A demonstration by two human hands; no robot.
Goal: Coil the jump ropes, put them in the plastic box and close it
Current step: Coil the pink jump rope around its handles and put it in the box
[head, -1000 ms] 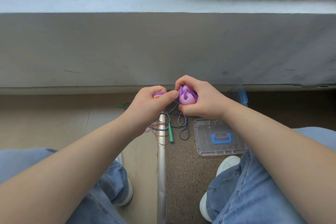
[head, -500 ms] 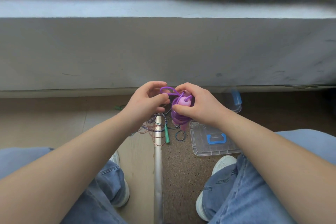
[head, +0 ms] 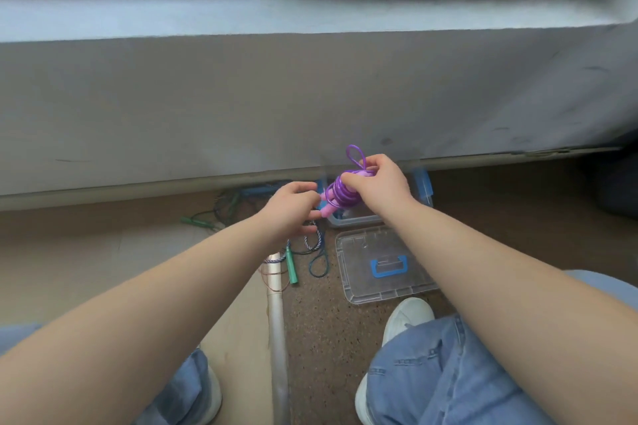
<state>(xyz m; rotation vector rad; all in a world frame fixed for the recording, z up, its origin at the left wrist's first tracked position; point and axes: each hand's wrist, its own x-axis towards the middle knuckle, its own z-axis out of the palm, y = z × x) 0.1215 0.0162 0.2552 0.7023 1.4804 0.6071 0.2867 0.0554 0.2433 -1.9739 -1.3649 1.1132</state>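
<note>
- Fingers [head: 373, 162] of the right hand [head: 379, 179] are clamped round the top end of the purple rope [head: 340, 195], holding it up in the air over the left end of the box [head: 348, 221], so it's not in yet.
- left hand [head: 293, 205] sits just left of the box with its fingers curled in by the pink handles [head: 324, 210]. Honestly can't tell if it's actually pinching them or only touching.
- progress-wise I'd say early-middle: the purple one looks pretty much coiled, just needs its end tucked in and dropping into the box.
- box is open, and whether anything's in it I can't make out. Its lid [head: 383, 272] lies flat on the floor [head: 328, 338] right in front of it.
- other ropes [head: 312, 245], the ones with green handles and braided or dark cord, are a loose tangle left of the box and lid. Those all need coiling, then lid on.
- looks: glossy thin purple cord wound in tight rings round the two pink handles, with one small loop [head: 355, 155] poking up past the fingers. Seems springy, so I'd guess it unwinds if let go.
</note>
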